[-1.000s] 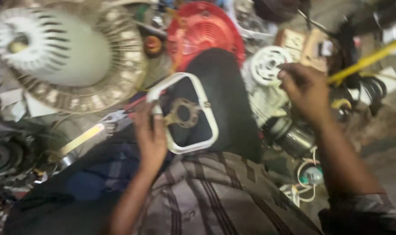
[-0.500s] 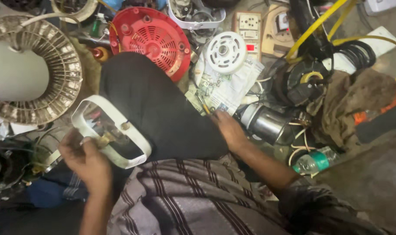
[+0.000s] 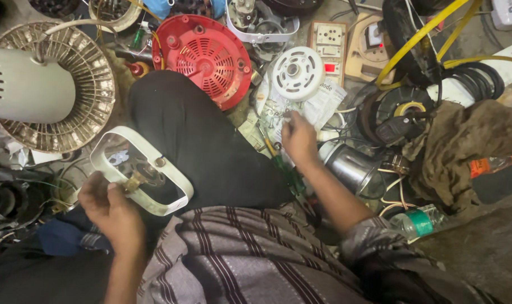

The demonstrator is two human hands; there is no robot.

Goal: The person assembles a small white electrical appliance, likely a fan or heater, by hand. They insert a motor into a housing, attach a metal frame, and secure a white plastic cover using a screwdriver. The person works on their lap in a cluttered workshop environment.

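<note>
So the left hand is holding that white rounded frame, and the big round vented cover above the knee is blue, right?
Not quite. In the head view the left hand does hold the white rounded frame, but the round vented cover above the knee is red, not blue.

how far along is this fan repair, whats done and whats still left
Done: the fan looks stripped, with the red cover and white round cap lying loose on the floor. In hand: the left hand holds a cream frame by its brass fitting, while the right hand reaches to the crumpled paper beside a green screwdriver. Left: apparently all reassembly; the caged fan head lies apart.
</note>
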